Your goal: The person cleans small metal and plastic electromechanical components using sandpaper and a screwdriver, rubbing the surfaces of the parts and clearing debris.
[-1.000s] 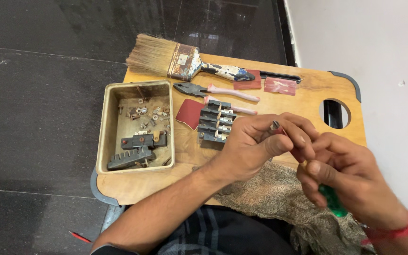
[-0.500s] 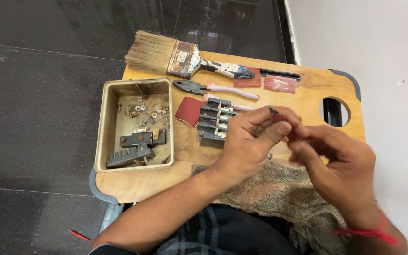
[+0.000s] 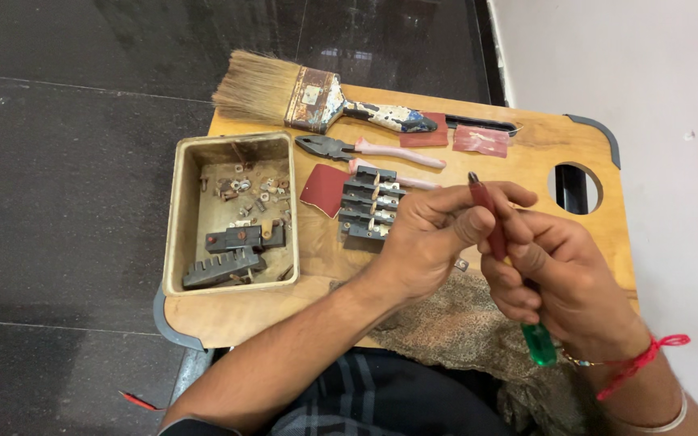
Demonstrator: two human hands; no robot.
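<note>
Both my hands hold one screwdriver (image 3: 488, 216) over the wooden board (image 3: 527, 157). It has a reddish shaft, a dark tip pointing away from me and a green handle end (image 3: 540, 345). My right hand (image 3: 563, 287) wraps around the handle. My left hand (image 3: 426, 242) pinches the shaft near the tip with thumb and fingers. A black terminal block (image 3: 367, 206) lies just left of my left hand.
A beige tray (image 3: 173, 218) at the left holds screws and black parts. A wide paintbrush (image 3: 309, 95), pliers (image 3: 349, 148) and red sandpaper pieces (image 3: 323, 190) lie on the board. A brown cloth (image 3: 458, 327) covers my lap. Dark floor left, white wall right.
My right hand has come up close to my left hand. The screwdriver tip has moved slightly away from me and now shows above my left fingers.
</note>
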